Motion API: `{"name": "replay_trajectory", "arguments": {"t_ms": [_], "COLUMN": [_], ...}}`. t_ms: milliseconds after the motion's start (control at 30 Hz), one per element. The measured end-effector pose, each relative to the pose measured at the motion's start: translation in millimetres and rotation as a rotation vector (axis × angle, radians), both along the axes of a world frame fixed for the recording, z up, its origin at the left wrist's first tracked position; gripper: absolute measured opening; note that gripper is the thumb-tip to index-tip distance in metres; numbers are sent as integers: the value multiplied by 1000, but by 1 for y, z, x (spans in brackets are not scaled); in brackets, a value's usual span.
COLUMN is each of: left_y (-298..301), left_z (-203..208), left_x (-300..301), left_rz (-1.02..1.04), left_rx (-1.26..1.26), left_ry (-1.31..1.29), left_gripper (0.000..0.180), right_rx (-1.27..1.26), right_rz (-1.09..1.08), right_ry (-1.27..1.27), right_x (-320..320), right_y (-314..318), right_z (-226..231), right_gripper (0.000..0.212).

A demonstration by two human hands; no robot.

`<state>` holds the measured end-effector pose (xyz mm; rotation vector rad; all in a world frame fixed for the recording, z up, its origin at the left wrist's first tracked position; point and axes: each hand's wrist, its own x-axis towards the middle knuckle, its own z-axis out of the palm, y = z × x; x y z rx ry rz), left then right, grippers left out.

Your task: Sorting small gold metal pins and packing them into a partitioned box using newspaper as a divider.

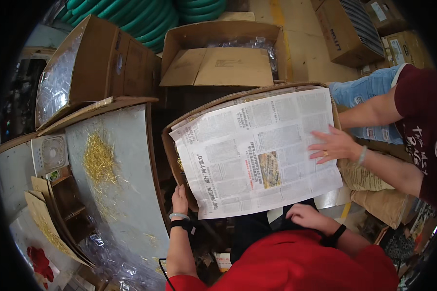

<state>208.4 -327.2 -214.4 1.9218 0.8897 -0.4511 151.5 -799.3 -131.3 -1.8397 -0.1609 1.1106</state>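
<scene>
A sheet of newspaper lies spread over the top of an open cardboard box. My left hand grips the box's near left corner under the paper's edge. Resting at the near edge of the newspaper, my right hand has its fingers curled; what it holds is hidden. Another person's hand, in from the right, lies flat on the paper's right side.
A grey table at left carries a heap of thin gold pins. Open cardboard boxes of clear plastic bags stand behind, with green hoses beyond. Brown sacks lie at right.
</scene>
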Motion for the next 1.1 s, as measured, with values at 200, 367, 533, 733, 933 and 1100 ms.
{"name": "replay_trajectory", "arguments": {"t_ms": [200,367,533,733,933,1100], "left_y": [15,-41,-78,-85,-57,-52], "left_z": [6,23,41,49,45,61], "left_x": [-8,-20,-2,7,4,3], "left_rz": [-149,-445,-806,-1029,-915,-962], "left_rx": [183,615,671,589,633,604], "left_ry": [24,-252,-155,-79,-67,-163], "left_gripper": [41,63,62,60,66,67], "right_rx": [-112,-138,-145,-137,-120,-125], "right_rz": [526,338,210,20,-178,-211], "right_ry": [236,111,61,-12,-15,-116], "right_x": [-16,-3,-5,-17,-13,1], "right_y": [3,-22,-41,-29,-9,5], "right_z": [-24,-16,-14,-22,-34,-26], "right_gripper": [39,46,46,38,33,28]}}
